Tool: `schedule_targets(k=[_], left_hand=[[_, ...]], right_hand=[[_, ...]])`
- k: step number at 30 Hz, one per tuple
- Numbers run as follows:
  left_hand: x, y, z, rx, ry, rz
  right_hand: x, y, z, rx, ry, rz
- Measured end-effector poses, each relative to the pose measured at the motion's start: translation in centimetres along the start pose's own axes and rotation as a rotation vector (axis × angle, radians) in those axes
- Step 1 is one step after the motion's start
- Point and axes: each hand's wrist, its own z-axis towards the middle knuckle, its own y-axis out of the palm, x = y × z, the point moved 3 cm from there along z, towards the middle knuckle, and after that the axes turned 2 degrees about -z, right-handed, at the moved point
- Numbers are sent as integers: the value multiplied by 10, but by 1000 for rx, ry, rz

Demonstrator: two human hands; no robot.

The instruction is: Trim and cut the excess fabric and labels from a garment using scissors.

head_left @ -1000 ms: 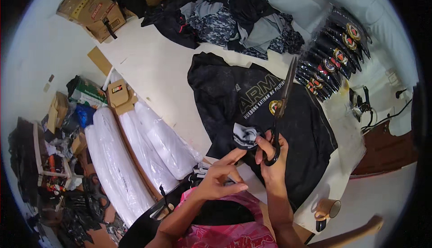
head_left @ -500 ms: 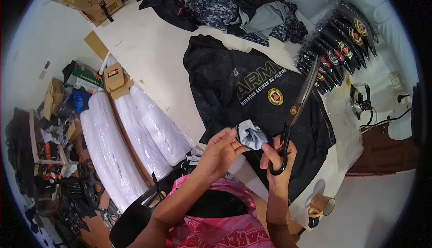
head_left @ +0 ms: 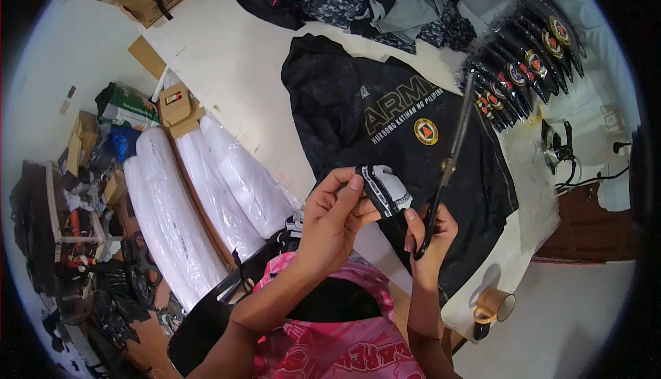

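Between the fingers and thumb of my left hand (head_left: 332, 215) is a small piece of cloth (head_left: 387, 192), pale grey with a black printed band along its edge. My right hand (head_left: 434, 238) grips large scissors (head_left: 448, 166) by the black handle, their long blades pointing up and away. The right fingertips are close to the lower right end of the cloth; whether they pinch it I cannot tell. Under both hands a black garment (head_left: 330, 97) with a printed chest and a round emblem lies spread out. Whether the cloth is joined to it is hidden.
A white table (head_left: 227, 55) bears a heap of dark and camouflage clothes (head_left: 385, 7) at the back. Plastic-wrapped black garments (head_left: 527, 69) lie at the right, with an iron (head_left: 554, 148) nearby. A mug (head_left: 494, 304) stands near right; white wrapped rolls (head_left: 172, 207) lie left.
The cloth has been turned and flattened, so its black printed band now shows. The scissors have tilted a little more upright, and both hands have shifted slightly.
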Motion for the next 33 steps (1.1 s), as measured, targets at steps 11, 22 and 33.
schedule_targets(k=[11, 22, 33], left_hand=[[5, 12, -1, -19, 28, -71], [10, 18, 1, 51, -2, -54], [15, 24, 3, 58, 52, 23]], right_hand=[[-4, -9, -8, 60, -109, -111], [-11, -26, -27, -166, -444, -534], [-12, -25, -23, -32, -200, -321]])
